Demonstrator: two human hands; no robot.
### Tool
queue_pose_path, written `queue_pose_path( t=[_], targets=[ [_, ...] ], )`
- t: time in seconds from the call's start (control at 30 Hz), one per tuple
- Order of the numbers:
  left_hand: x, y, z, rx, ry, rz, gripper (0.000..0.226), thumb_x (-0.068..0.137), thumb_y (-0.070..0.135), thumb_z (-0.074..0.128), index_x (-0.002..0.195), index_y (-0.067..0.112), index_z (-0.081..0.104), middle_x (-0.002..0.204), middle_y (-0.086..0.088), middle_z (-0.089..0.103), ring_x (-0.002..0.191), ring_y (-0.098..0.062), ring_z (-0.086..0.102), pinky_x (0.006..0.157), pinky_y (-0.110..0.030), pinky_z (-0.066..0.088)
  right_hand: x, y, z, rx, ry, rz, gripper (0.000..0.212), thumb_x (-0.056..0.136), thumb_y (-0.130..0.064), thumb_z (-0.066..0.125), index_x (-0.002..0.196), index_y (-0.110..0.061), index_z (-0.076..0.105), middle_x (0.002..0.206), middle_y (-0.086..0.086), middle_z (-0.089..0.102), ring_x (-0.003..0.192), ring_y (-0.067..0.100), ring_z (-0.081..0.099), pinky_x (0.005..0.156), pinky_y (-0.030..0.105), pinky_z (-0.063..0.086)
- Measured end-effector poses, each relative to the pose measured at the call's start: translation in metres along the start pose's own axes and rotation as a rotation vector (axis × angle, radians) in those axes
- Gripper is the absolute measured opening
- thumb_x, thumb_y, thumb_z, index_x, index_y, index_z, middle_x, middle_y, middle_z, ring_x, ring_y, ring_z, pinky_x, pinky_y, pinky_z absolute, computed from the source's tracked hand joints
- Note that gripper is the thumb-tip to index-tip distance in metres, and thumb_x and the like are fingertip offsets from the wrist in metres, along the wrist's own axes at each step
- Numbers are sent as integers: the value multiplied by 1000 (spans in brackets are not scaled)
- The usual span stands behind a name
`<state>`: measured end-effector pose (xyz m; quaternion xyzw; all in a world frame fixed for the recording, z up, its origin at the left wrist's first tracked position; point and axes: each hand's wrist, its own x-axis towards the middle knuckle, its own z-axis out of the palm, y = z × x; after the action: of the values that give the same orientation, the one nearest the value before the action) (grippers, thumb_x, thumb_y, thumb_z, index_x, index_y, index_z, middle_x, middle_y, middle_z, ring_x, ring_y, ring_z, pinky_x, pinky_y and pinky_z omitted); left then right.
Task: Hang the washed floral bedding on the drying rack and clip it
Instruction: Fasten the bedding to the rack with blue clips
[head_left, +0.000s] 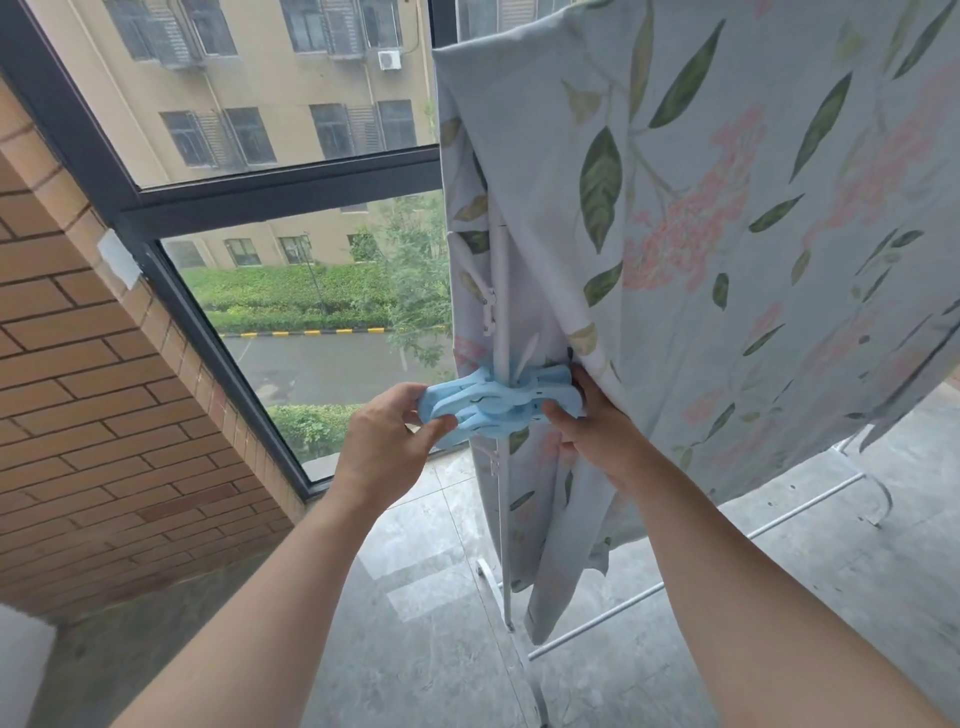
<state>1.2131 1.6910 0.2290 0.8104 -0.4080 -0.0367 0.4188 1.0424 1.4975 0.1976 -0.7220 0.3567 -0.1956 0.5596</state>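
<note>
Pale blue floral bedding (701, 234) with green leaves and pink blossoms hangs over a white drying rack, whose upright pole (501, 291) shows at the sheet's left edge. A large light-blue plastic clip (498, 402) sits around the pole and bunched fabric at mid height. My left hand (387, 441) pinches the clip's left handle ends between thumb and fingers. My right hand (592, 421) grips the clip's right end, partly tucked under the hanging sheet.
A dark-framed window (280, 192) fills the left and centre, a brick wall (104, 405) on the left. The rack's white feet and lower bar (675, 587) stand on a grey glossy tiled floor (415, 597).
</note>
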Motion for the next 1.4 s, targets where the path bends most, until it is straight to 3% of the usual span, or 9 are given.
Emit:
queue_pose_path(
  t=[0.27,0.4,0.5,0.7,0.87,1.0,1.13,1.27,1.4],
  targets=[
    [-10,1,-13,-55,55,-65,20,84,27,80,101,26,69,82,17,68,76,7,62,61,-5,41,7,4,-16,-87,-14,-27,56,95,-48,59,147,-45,37,136,-16,53,118,15,56,100,44,53],
    [-19,-1,-26,-51,68,-92,23,83,29,81,100,34,67,83,19,69,74,6,62,63,-12,44,9,1,-25,-128,-77,-82,49,98,-39,59,143,-37,41,127,-15,54,92,1,61,90,29,55],
    [-27,-6,-34,-26,28,-130,40,80,38,82,114,34,63,101,20,69,90,3,63,72,-15,45,16,2,-29,-124,-97,-118,48,97,-34,61,142,-29,44,127,-9,57,92,1,61,76,8,48],
    [-38,5,-30,-56,60,-159,72,74,41,86,137,25,53,118,11,61,102,5,56,75,-6,43,23,10,-31,-51,-109,-136,38,88,-29,74,122,-23,58,115,-7,67,107,10,65,93,24,52],
    [-41,15,-35,-62,118,-140,59,78,48,78,130,29,59,119,11,64,102,4,59,73,-7,45,28,24,-39,77,-4,-108,32,76,-29,85,97,-19,64,102,-1,73,99,16,70,88,32,57],
    [-47,18,-31,-61,214,-162,58,74,51,82,125,32,60,117,9,65,100,-6,64,78,-20,51,22,34,-39,134,54,-102,29,73,-30,88,84,-18,64,95,3,75,94,23,72,82,34,58],
    [-53,22,-22,-99,300,-246,78,64,70,71,129,30,58,124,6,62,107,-9,61,80,-24,52,2,34,-35,72,142,-166,26,76,-29,86,85,-15,66,87,-3,74,85,14,71,78,30,59],
    [-55,36,-17,-129,409,-277,83,65,70,65,133,25,57,129,5,58,116,-13,56,100,-41,49,-26,43,-32,101,186,-235,26,75,-24,87,88,-26,65,89,-12,72,81,5,70,68,16,55],
    [-58,56,-10,-168,486,-259,76,73,63,65,138,25,52,132,8,50,119,-7,48,106,-34,42,-48,52,-35,228,-9,-183,33,79,-18,84,106,-25,67,100,-11,72,86,1,69,68,17,53]
  ],
)
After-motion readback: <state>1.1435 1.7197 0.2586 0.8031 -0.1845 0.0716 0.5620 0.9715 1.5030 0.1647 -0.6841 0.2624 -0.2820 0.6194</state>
